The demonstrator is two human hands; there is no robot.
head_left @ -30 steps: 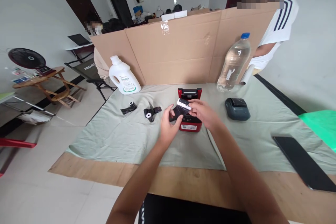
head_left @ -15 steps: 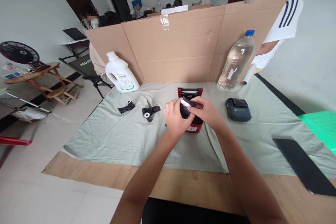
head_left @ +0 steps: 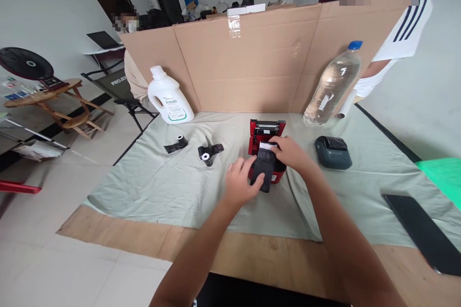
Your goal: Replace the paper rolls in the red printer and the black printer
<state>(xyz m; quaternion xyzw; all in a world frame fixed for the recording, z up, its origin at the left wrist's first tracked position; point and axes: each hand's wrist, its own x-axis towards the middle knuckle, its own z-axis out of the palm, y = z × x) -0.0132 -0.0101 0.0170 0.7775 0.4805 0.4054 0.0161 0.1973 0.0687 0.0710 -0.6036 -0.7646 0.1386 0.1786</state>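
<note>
Holding of a black roll (head_left: 266, 146) and its loose strip (head_left: 264, 165) with both hands is shown in the head view, above the near part of an opened red device (head_left: 254, 140). The strip is hung down toward the near edge of the device, and its front is partly covered. The left hand (head_left: 239, 181) is partly closed, with the strip apparently pinched between thumb and fingers. The right hand (head_left: 289, 152) is also partly closed, with the roll gripped at its right end by the fingertips. How firm either grip is cannot be told.

The step in hand is judged to be the steadying and aligning of the roll over the device. For any lowering, the roll would need to be kept level and the strip straight, with the fingers held clear of the raised lid (head_left: 268, 127); a crooked strip could be creased or caught. Whether the roll is touched by the interior cannot be seen.

Two other black rolls, one nearer (head_left: 206, 153) and one farther (head_left: 177, 144), are seen left of the red device. To its right, a dark compact device (head_left: 333, 152) is placed on the cloth-covered surface (head_left: 252, 249). Behind it, cardboard (head_left: 248, 67) is stood upright.
</note>
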